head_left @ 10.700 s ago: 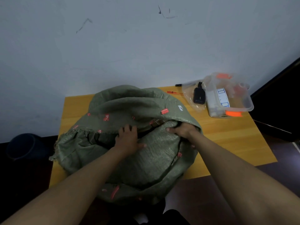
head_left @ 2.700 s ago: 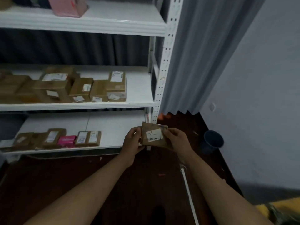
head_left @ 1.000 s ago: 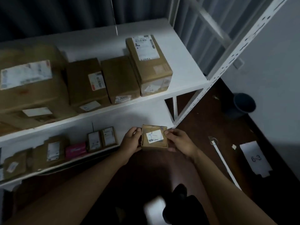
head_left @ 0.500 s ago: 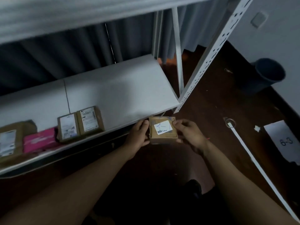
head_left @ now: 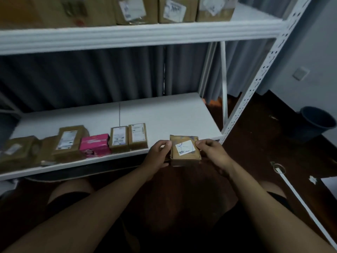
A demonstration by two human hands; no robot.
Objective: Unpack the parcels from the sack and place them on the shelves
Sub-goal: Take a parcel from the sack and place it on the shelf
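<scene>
I see 1 small brown parcel [head_left: 185,150] w/ a white label facing up, held by both hands at the front edge of the lower shelf [head_left: 164,114], near its right end. Its far part is over the shelf edge, near part past it; can't tell if it touches the shelf. Left hand [head_left: 157,154] pinches the parcel's left side, thumb on top, fingers [head_left: 165,143] curled around the edge. Right hand [head_left: 212,152] does the same on the right side, fingers curled at the label corner. Both closed on the parcel, 2 hands, 1 parcel.

Lower shelf, left of the held parcel: a row along the front. I count 2 slim brown parcels [head_left: 128,137] side by side, touching, labels up; then 1 pink box [head_left: 94,145] just beside them; then 1 bigger brown parcel [head_left: 70,141] w/ a long label; then approx 2 more brown ones [head_left: 18,152] at far left, blurred, count unsure. Right part of this shelf is bare white.

Upper shelf [head_left: 138,33]: at least 4 brown cartons [head_left: 133,10] in a row, tops cut off by frame, 3 w/ visible white labels.

White perforated upright [head_left: 255,84] at the shelf's right corner. Grey curtain [head_left: 91,75] behind. Dark floor, 1 dark bucket [head_left: 317,123] at right by the wall, 1 white strip [head_left: 300,201] lying on the floor.
</scene>
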